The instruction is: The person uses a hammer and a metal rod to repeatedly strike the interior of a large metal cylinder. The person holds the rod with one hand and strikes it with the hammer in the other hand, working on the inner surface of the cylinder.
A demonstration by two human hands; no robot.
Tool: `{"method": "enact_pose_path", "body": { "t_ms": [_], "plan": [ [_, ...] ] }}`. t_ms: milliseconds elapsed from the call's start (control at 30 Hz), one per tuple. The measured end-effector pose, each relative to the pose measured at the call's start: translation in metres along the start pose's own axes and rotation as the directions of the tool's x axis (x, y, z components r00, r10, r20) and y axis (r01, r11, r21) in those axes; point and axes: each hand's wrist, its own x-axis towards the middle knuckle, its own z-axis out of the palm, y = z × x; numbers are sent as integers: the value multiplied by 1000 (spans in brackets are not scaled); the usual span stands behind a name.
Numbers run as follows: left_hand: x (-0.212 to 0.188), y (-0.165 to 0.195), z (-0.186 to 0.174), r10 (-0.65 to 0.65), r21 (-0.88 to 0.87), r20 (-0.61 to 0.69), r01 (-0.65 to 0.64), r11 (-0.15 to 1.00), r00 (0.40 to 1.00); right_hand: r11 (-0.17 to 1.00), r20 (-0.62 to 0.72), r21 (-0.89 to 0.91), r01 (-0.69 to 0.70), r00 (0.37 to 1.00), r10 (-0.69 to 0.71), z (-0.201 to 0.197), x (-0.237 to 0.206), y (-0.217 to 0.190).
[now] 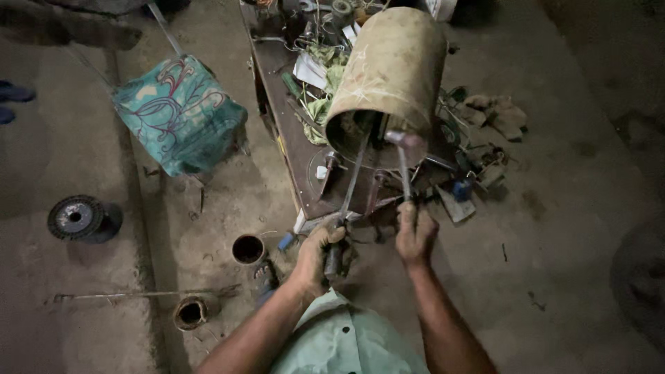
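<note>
Head view, looking down past your pale green shirt at a dim workshop floor. Your left hand point(322, 251) is wrapped in a closed grip around the dark handle of a long rod point(352, 181), likely a chisel or screwdriver, whose shaft runs up into the open mouth of a drum point(389, 69). Your right hand point(415, 234) is fisted around the handle of a hammer point(405, 149); its metal head sits at the drum's lower rim, just beside the rod's shaft. The drum is a rusty tan metal cylinder, scratched and stained, lying tilted on a tabletop point(294, 149) with its dark hollow end facing you.

As a judgement, the work inside the drum looks under way and not finished: both tools are at its mouth, and what they bear on inside is too dark to tell.

The tabletop is a low, dark, grimy slab littered with wires, paper scraps, rags and small metal parts. On the rough concrete floor to the left lie two short open pipe ends point(247, 248), a thin straight bar point(142, 295), and a round wire spool point(75, 217). A stool with a teal patterned cushion point(181, 114) stands beyond. Crumpled rags point(497, 113) lie right of the drum.
</note>
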Motion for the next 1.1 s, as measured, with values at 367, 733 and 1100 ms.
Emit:
{"method": "enact_pose_path", "body": {
  "t_ms": [367,733,1100],
  "plan": [
    [4,2,-13,-49,-41,129,55,998,990,973,89,-228,22,996,-2,-4,3,2],
    [8,2,-14,60,124,32,-63,990,998,982,4,-167,-91,996,93,-3,14,2],
    [2,20,-23,43,191,60,-54,980,997,983,-34,-91,159,986,-163,6,107,-7]
  ]
}}
